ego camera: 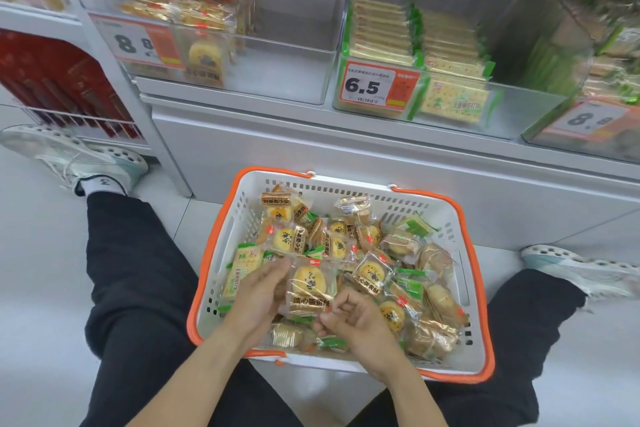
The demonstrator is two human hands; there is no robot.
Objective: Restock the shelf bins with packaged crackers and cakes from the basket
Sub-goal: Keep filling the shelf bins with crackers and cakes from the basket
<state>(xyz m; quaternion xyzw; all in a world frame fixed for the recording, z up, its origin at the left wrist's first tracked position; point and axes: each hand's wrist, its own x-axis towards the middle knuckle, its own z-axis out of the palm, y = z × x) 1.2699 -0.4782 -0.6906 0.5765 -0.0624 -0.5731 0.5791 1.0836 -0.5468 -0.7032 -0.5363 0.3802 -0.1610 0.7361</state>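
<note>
A white basket with an orange rim (221, 218) sits on the floor between my legs, full of several wrapped yolk cakes and green-edged cracker packs. My left hand (259, 291) holds a wrapped yolk cake (310, 288) by its left side, just above the pile. My right hand (353, 319) is at the pack's lower right corner with curled fingers; whether it pinches the wrapper is unclear. Above, a clear cake bin (291, 76) holds yolk cakes on its left side. Beside it, a clear cracker bin (519, 104) holds rows of green cracker packs.
Price tags read 8.8 (133, 43) and 6.5 (363, 87). A third bin (588, 135) with green packs stands at the far right. A white shelf base (311, 146) runs behind the basket. A wire rack with red boxes (62, 87) is at left. My shoes flank the basket.
</note>
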